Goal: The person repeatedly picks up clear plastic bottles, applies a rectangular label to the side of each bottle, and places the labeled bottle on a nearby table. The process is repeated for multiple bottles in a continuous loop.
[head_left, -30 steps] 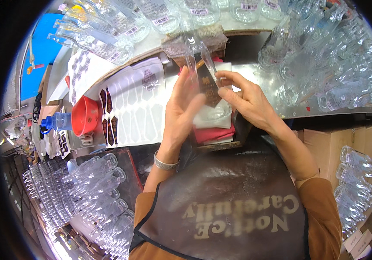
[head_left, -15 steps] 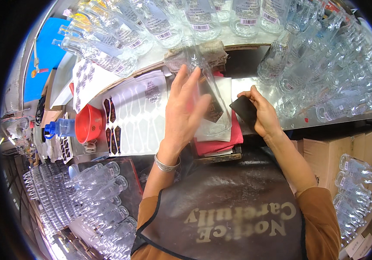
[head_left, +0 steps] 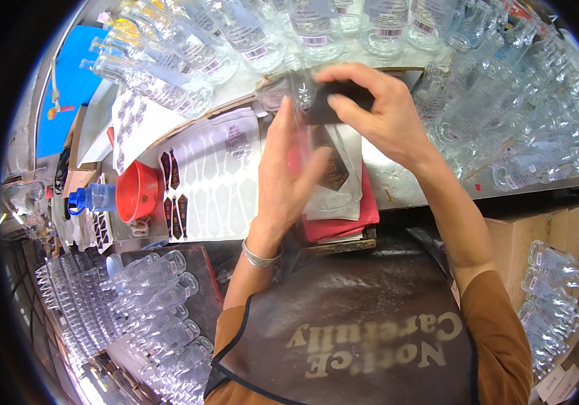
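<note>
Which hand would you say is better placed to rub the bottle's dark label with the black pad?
Probably the right hand: it holds the black pad over the upper part of the bottle, while the left hand is at the bottle's left side.

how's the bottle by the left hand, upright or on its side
On its side: the bottle lies over red cloth, base toward the brown apron, neck away.
</note>
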Demonstrator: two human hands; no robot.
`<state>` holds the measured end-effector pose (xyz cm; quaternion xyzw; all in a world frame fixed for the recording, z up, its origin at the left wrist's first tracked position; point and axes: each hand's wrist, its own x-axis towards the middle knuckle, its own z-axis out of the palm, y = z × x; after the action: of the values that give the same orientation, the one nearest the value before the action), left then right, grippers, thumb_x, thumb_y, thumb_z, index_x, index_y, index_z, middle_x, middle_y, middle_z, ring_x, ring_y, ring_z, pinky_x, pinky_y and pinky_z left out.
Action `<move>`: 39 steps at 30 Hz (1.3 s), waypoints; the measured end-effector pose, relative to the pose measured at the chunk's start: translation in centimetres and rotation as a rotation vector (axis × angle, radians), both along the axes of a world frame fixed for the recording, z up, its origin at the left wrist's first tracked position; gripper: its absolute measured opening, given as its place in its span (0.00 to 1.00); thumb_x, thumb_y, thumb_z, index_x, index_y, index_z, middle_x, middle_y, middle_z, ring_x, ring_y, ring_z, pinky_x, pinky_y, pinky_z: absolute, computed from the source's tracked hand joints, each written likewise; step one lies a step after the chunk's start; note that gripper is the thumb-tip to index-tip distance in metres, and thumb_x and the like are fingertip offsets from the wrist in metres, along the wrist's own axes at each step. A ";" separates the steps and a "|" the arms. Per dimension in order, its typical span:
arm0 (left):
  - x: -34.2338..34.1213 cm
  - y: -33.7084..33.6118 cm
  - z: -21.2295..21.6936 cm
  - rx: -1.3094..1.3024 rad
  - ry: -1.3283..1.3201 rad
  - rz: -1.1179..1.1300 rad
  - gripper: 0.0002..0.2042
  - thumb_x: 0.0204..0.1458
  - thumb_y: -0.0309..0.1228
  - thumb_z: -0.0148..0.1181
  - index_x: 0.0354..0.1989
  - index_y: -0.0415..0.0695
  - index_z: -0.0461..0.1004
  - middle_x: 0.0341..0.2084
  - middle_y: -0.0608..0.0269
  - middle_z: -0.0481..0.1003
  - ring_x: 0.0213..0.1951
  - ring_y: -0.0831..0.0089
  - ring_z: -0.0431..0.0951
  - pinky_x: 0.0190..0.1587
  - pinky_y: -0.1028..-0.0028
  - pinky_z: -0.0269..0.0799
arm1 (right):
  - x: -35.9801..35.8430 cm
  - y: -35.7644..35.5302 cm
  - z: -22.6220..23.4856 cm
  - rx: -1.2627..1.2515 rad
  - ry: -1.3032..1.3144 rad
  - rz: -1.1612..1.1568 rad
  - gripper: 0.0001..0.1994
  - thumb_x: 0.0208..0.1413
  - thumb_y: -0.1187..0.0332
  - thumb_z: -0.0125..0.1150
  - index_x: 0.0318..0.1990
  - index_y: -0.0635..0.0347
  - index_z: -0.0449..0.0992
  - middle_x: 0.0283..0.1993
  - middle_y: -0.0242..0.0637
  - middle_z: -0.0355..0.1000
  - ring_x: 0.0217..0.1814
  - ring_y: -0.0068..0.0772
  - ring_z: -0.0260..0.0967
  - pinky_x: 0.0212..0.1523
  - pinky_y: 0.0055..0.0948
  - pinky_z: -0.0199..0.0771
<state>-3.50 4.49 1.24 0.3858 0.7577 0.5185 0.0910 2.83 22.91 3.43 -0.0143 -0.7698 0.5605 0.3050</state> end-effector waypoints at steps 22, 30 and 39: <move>0.3 -1.0 -1.2 0.092 -0.121 -0.041 0.53 0.48 0.30 0.74 0.76 0.40 0.39 0.71 0.41 0.53 0.70 0.51 0.60 0.68 0.58 0.61 | -1.5 -0.7 2.3 0.569 0.208 -0.066 0.10 0.50 0.74 0.62 0.42 0.60 0.78 0.39 0.42 0.77 0.41 0.43 0.75 0.43 0.36 0.75; 2.1 -4.6 -1.6 -0.082 0.208 -0.185 0.60 0.34 0.29 0.78 0.74 0.33 0.40 0.59 0.37 0.68 0.58 0.40 0.69 0.58 0.56 0.67 | 5.2 -4.8 2.5 0.706 0.035 0.255 0.08 0.43 0.74 0.62 0.34 0.58 0.76 0.35 0.38 0.73 0.39 0.43 0.72 0.43 0.39 0.75; 2.7 -4.0 -2.7 -0.027 0.053 -0.175 0.62 0.38 0.24 0.76 0.76 0.41 0.31 0.72 0.44 0.54 0.69 0.54 0.63 0.66 0.58 0.63 | 5.4 -4.0 1.7 0.607 0.032 0.352 0.10 0.50 0.75 0.66 0.41 0.59 0.79 0.42 0.40 0.77 0.43 0.41 0.74 0.47 0.36 0.75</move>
<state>-0.84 0.46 -1.49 0.4629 0.7303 0.4876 0.1210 8.20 18.94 5.14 0.2188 -0.8871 0.3502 0.2061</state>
